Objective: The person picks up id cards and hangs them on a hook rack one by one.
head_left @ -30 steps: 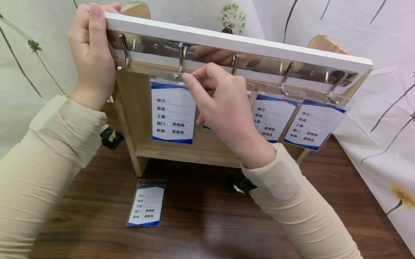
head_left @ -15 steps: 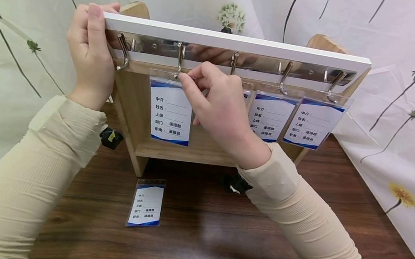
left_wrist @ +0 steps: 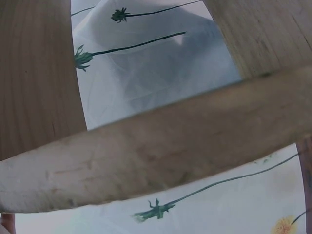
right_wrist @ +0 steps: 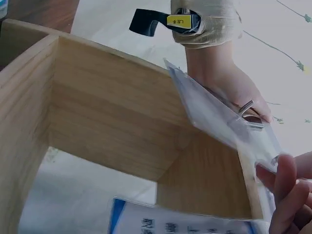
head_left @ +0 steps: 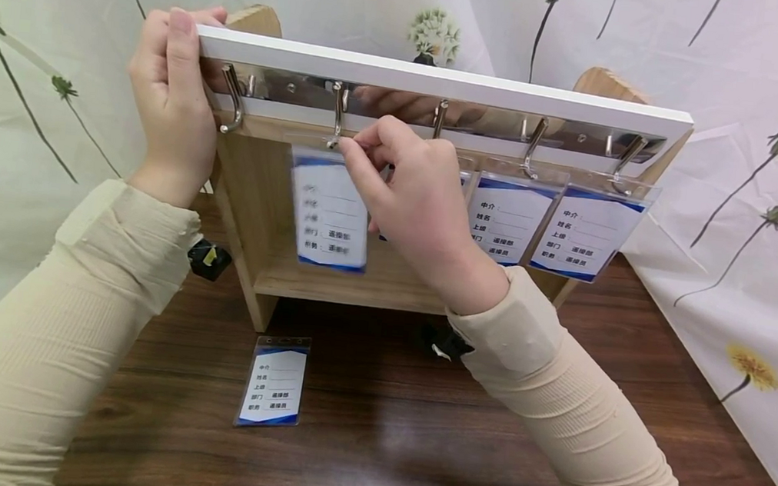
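My left hand (head_left: pixel 175 105) grips the left end of the white hook rack (head_left: pixel 445 74), thumb in front and fingers behind. With thumb and fingertips, my right hand (head_left: pixel 420 207) pinches the top edge of a clear plastic badge holder (head_left: pixel 332 219), right at the tip of the second hook (head_left: pixel 339 111) from the left. That badge holder, blue and white with printed lines, hangs down slightly blurred. In the right wrist view the same badge holder (right_wrist: pixel 209 109) shows edge-on, tilted, with my right fingers (right_wrist: pixel 285 183) at its top corner. The leftmost hook (head_left: pixel 233 98) bears nothing.
Two badge holders hang at the right, on the fourth hook (head_left: pixel 535 148) and the fifth hook (head_left: pixel 630 164). Another hangs partly hidden behind my right hand. A loose badge holder (head_left: pixel 274 383) lies on the dark wooden surface (head_left: pixel 358 441). The rack tops a wooden stand (head_left: pixel 357 290).
The pinched badge holder has swung and shifted a little to the right below the hook. My right hand has moved only slightly; the left hand keeps its place.
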A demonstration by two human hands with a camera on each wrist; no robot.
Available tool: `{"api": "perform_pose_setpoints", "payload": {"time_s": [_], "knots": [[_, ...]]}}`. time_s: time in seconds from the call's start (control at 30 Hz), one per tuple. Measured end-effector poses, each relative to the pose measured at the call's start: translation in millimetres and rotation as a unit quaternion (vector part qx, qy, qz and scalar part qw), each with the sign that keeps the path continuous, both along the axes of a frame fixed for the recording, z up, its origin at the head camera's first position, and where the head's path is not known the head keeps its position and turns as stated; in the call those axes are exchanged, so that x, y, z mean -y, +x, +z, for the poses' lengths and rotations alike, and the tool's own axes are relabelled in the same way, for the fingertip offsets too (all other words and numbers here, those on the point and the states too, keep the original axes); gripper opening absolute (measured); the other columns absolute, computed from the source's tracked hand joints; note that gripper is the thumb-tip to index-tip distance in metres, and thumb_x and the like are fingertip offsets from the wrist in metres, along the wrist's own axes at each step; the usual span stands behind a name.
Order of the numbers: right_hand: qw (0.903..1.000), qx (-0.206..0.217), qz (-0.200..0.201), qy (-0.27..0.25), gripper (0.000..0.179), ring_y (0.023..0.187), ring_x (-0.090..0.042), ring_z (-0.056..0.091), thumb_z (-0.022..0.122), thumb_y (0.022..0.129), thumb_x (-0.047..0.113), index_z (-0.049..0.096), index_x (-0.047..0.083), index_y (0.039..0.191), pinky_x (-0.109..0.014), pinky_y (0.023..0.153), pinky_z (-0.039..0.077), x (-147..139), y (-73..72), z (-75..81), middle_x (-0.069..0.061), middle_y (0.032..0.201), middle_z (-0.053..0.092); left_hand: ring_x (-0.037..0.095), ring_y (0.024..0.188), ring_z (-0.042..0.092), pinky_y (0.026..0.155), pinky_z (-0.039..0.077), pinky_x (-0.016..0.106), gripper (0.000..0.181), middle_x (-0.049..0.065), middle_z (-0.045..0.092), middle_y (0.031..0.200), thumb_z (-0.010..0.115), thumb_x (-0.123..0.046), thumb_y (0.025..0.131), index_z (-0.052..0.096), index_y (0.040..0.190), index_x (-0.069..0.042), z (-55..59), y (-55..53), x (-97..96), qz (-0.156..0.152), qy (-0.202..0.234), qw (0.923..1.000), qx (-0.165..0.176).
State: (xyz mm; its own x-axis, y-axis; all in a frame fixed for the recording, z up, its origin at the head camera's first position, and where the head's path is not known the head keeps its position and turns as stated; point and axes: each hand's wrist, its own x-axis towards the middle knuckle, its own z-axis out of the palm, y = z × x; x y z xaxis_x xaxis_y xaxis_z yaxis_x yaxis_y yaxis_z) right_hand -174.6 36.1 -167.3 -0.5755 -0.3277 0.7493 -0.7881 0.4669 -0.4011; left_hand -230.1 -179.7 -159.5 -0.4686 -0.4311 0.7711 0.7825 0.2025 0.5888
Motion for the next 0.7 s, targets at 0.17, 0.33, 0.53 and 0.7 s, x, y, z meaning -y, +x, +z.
{"api": "perform_pose_setpoints", "payload": {"time_s": [0.17, 0.33, 0.53, 0.7], "knots": [[0.9993, -0.033, -0.014, 0.01, 0.016, 0.042, -0.009, 0.057, 0.06, 0.098, 0.013, 0.067, 0.001, 0.09, -0.019, 0.051, 0.043, 0.2, -3.9, -4.0, -0.005, 0.07, 0.07, 0.016, 0.108, 0.062, 0.095, 0.042, 0.021, 0.04, -0.01, 0.068, 0.092, 0.033, -0.004, 0.103, 0.064, 0.083, -0.019, -1.2, -0.1, -0.5, -0.001, -0.001, 1.0, 0.003], [0.9985, -0.053, -0.017, 0.003, 0.016, 0.047, -0.009, 0.057, 0.06, 0.097, 0.013, 0.067, 0.001, 0.088, -0.019, 0.053, 0.041, -0.5, -4.1, -5.1, -0.005, 0.071, 0.07, 0.017, 0.11, 0.062, 0.097, 0.042, 0.021, 0.04, -0.009, 0.069, 0.093, 0.033, -0.004, 0.103, 0.063, 0.082, -0.019, 0.6, 0.0, -1.8, -0.009, -0.001, 1.0, 0.003], [0.9971, -0.061, -0.038, 0.027, 0.018, 0.057, -0.014, 0.053, 0.059, 0.1, 0.015, 0.068, 0.001, 0.094, -0.022, 0.056, 0.038, 0.2, -4.0, -4.4, -0.005, 0.073, 0.067, 0.017, 0.11, 0.062, 0.098, 0.041, 0.022, 0.04, -0.009, 0.068, 0.093, 0.033, -0.004, 0.103, 0.063, 0.081, -0.02, 2.1, -0.4, -1.3, -0.006, -0.002, 1.0, 0.002], [0.9969, -0.05, -0.046, 0.04, 0.019, 0.06, -0.014, 0.051, 0.059, 0.1, 0.019, 0.069, 0.002, 0.102, -0.024, 0.059, 0.037, 0.8, -2.7, -5.6, -0.005, 0.08, 0.069, 0.018, 0.11, 0.062, 0.1, 0.041, 0.022, 0.041, -0.01, 0.068, 0.092, 0.032, -0.003, 0.103, 0.063, 0.08, -0.019, 0.6, -0.5, 0.0, -0.008, 0.006, 0.9999, -0.001]]}}
